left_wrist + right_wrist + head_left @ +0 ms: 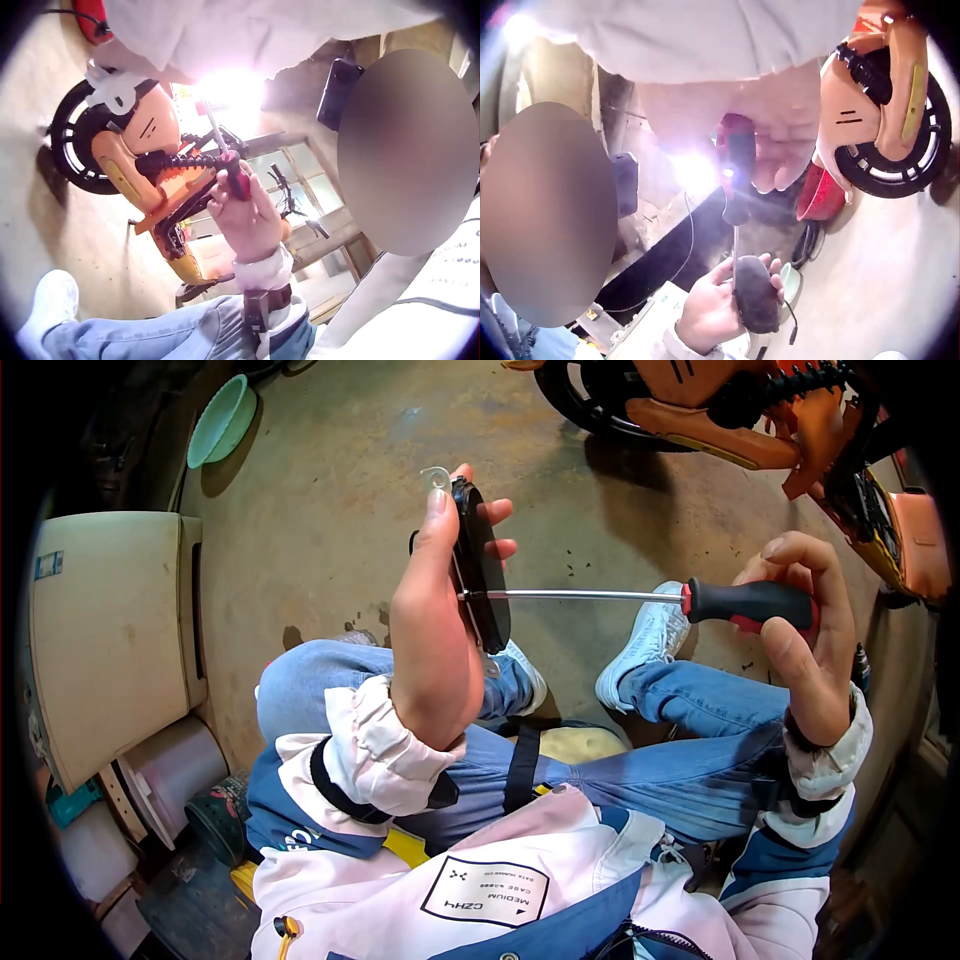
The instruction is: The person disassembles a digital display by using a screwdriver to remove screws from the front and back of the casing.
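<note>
In the head view my left hand (435, 610) holds a dark oval part (483, 570) on edge, with a small clear piece (437, 478) by the thumb tip. My right hand (815, 620) grips the black and red handle of a screwdriver (750, 603). Its long shaft runs level to the left, and the tip meets the dark part near its lower half. The right wrist view shows the part's dark rounded face (757, 296) lying in the left hand (709, 307), the shaft at its edge. What the tip touches is too small to tell.
An orange motorbike (720, 420) stands at the upper right. A green basin (223, 422) lies at the upper left, above a beige cabinet (115, 630). Several tubs stand at the lower left. My knees and white shoes (648, 645) are below the hands.
</note>
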`<act>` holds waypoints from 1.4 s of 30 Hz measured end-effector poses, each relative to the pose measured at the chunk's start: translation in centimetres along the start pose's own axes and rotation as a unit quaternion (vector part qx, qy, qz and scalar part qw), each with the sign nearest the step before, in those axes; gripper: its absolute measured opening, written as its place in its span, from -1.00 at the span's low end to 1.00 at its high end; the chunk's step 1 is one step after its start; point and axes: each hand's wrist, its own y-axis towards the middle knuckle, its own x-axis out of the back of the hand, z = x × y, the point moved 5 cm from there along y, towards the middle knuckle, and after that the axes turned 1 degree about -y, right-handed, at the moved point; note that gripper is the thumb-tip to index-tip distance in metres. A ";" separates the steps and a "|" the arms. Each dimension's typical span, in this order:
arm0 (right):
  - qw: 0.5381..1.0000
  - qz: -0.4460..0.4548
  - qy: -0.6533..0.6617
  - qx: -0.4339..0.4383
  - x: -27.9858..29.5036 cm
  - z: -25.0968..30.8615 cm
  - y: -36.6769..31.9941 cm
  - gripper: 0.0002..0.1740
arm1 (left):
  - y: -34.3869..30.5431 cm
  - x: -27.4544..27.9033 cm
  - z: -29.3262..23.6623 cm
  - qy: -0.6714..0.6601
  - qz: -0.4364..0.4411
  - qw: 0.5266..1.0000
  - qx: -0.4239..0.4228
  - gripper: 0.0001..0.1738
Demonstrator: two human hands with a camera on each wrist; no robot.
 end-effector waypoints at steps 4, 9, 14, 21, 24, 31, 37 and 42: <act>0.998 -0.019 -0.056 0.021 0.4 0.0 -0.3 -0.52 | 0.0 -0.1 0.0 0.001 -0.002 1.000 0.008 -0.40; 0.998 -0.042 -0.031 -0.020 0.2 0.0 -0.5 -0.54 | -0.1 -0.1 0.0 0.011 0.000 1.000 -0.004 -0.40; 0.997 -0.033 0.034 -0.057 0.1 -0.9 -0.2 -0.54 | -0.1 -0.2 0.0 0.009 0.005 1.000 -0.003 -0.37; 0.994 0.044 -0.094 0.023 0.6 0.5 -0.3 -0.52 | 0.1 0.1 0.1 0.012 -0.007 1.000 0.003 -0.41; 0.996 0.007 -0.085 -0.004 0.3 0.2 -0.4 -0.51 | 0.1 0.2 0.0 0.012 -0.006 1.000 0.002 -0.41; 0.998 -0.011 -0.019 -0.054 0.0 -1.0 -0.6 -0.45 | -0.1 -0.1 -0.2 0.014 -0.008 1.000 -0.013 -0.42; 0.997 -0.002 0.002 -0.077 0.0 -1.3 -0.5 -0.45 | -0.1 0.0 -0.3 0.030 -0.006 0.999 -0.026 -0.42; 0.997 0.012 -0.002 -0.070 0.2 -0.8 -0.2 -0.47 | -0.1 0.0 0.0 0.001 0.033 0.999 -0.008 -0.39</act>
